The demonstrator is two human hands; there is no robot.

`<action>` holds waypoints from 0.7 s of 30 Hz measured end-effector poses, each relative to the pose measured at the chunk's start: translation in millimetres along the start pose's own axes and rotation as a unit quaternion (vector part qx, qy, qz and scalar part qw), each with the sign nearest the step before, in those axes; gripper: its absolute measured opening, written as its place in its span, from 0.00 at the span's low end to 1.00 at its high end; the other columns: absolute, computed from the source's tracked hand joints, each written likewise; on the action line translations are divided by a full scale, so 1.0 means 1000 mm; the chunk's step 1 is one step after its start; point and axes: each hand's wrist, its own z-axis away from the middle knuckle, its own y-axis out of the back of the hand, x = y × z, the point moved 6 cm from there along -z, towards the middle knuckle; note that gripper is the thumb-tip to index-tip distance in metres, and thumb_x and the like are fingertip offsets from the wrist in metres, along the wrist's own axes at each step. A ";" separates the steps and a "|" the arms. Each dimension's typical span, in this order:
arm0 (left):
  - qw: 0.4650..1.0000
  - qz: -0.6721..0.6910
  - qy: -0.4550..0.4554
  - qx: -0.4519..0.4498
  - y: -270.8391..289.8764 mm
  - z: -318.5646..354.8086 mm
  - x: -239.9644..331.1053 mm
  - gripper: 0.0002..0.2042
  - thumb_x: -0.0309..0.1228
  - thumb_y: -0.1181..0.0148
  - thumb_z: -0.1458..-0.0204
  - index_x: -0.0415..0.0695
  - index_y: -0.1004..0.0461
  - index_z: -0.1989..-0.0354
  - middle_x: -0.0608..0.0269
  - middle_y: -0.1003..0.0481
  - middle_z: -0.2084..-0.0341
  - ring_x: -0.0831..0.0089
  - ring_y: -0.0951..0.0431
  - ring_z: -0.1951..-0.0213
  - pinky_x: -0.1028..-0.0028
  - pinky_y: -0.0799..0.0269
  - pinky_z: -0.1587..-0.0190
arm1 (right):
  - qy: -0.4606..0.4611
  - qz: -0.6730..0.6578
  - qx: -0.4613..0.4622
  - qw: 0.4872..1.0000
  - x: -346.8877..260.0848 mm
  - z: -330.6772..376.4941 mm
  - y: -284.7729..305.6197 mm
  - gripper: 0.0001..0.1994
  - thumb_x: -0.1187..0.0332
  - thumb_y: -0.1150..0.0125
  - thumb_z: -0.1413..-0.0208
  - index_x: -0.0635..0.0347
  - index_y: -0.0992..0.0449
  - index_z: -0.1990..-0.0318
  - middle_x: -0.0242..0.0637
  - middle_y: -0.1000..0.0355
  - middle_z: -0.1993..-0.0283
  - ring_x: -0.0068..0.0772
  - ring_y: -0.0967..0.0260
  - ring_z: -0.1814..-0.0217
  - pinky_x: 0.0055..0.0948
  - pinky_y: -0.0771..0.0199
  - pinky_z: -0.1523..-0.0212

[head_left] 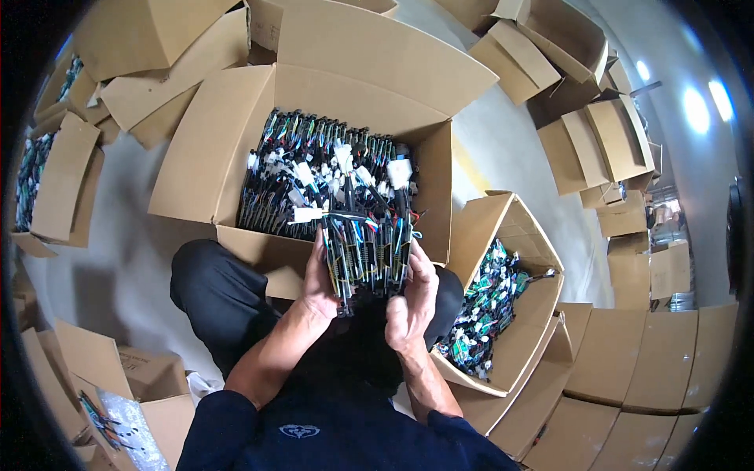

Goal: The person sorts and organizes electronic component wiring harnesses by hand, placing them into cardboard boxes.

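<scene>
While the person sits among cardboard boxes on the grey floor [126, 235], both hands meet at the centre of the frame around a flat bundle of black wire harnesses with coloured leads [367, 255]. The left hand [320, 284] is closed along the bundle's left edge, fingers curled onto it. The right hand [412, 302] wraps the right edge, thumb and fingers gripping it. The bundle's upper end reaches over the near wall of a large open brown cardboard box [243, 133] in the upper centre, packed with similar harnesses and white connectors [330, 177]. At centre right, just beside the right hand, a smaller open cardboard box [542, 314] holds a loose heap of green and black harnesses [483, 310]
</scene>
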 end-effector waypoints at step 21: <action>0.879 -0.469 0.048 0.072 0.004 0.004 0.047 0.30 0.58 0.50 0.35 0.39 0.25 0.47 0.59 0.19 0.57 0.73 0.17 0.61 0.75 0.20 0.58 | -0.390 -0.223 -0.034 0.893 0.065 0.018 0.014 0.29 0.67 0.24 0.45 0.68 0.29 0.38 0.36 0.24 0.44 0.26 0.28 0.44 0.30 0.30 0.38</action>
